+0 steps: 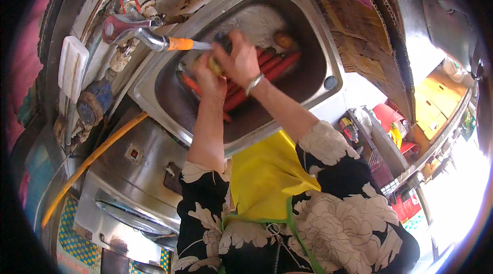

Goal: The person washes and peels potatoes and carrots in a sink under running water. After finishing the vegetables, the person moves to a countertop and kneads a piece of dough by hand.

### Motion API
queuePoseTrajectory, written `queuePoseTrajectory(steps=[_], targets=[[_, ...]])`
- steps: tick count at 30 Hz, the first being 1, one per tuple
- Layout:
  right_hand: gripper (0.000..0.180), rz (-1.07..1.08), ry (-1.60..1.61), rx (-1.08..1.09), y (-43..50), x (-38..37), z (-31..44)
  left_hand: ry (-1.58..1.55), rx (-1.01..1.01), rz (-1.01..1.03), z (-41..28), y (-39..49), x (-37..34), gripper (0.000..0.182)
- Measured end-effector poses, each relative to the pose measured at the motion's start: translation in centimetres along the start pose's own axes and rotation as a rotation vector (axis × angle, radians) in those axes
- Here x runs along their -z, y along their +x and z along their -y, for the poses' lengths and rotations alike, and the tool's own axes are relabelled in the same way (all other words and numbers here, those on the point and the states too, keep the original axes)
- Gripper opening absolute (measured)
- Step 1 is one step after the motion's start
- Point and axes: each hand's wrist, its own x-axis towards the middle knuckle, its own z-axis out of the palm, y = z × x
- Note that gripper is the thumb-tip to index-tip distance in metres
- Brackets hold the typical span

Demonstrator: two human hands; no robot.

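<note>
Both hands are inside a stainless steel sink (335, 54), at the stream of water (202, 45) from the tap (152, 39). My left hand (210, 77) holds a yellowish-brown roundish vegetable, perhaps a potato (215, 66). Over it, my right hand (242, 58), with a silver bracelet (254, 84) at the wrist, is blurred; a dark thing at its fingers is too unclear to name, and I cannot tell whether it is held. Several carrots (279, 64) lie in the sink below and beside the hands. Another brown roundish vegetable (283, 39) rests near the sink's far right side.
Worn cardboard (358, 39) stands along the sink's right side. A white plastic piece (73, 68) and corroded pipe fittings (92, 102) are at the left. An orange hose (92, 160) runs down past a steel appliance (150, 158). Crates and shelves (385, 151) stand at the right.
</note>
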Motion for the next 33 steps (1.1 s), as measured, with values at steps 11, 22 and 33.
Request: queuePoseTrajectory(steps=[11, 22, 33], targets=[[0.035, 0.061, -0.083, 0.102, -0.5, 1.2, 3.4, -0.091, 0.144, -0.037, 1.1, 0.7, -0.2, 0.03], [0.046, -0.015, -0.071, -0.033, 2.3, 0.4, 1.0, -0.187, 0.172, -0.046, -0.3, 1.3, -0.1, 0.032], [0.043, 0.013, -0.102, 0.011, -0.7, 0.3, 1.4, -0.006, 0.086, -0.07, 1.2, -0.3, 0.0, 0.033]])
